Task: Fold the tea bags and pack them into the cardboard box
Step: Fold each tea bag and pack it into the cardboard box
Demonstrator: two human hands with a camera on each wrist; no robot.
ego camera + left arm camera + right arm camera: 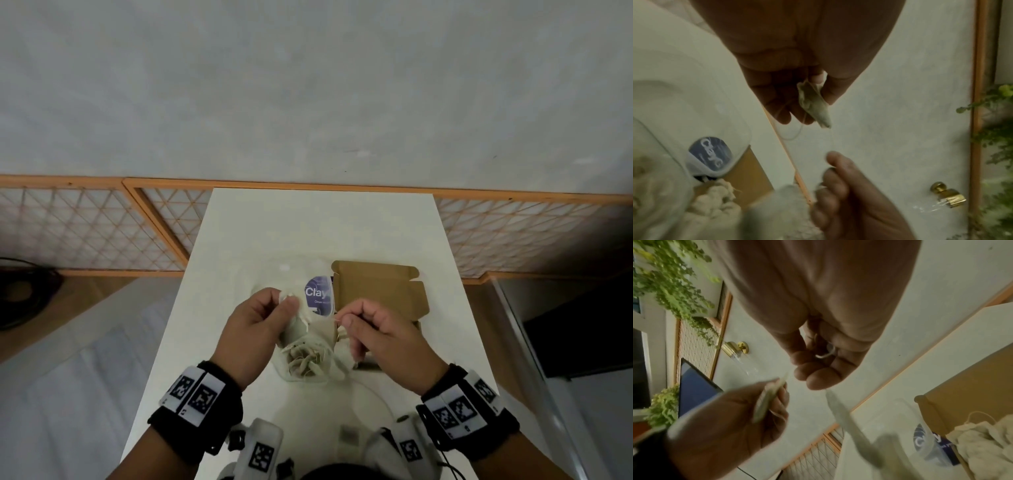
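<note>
Here, above the table's [239, 240] near edge, the left hand [255, 334] pinches a tea bag [813, 104] while the right hand [380, 342] pinches its string [831, 141]; the box [380, 287] lies open just beyond.

Looks like a home interior: pale plaster wall [308, 85] behind a white counter [322, 226], orange wooden lattice screens [85, 229], trailing green plants [674, 280], a brass door handle [947, 194], a dark monitor [694, 386].
</note>
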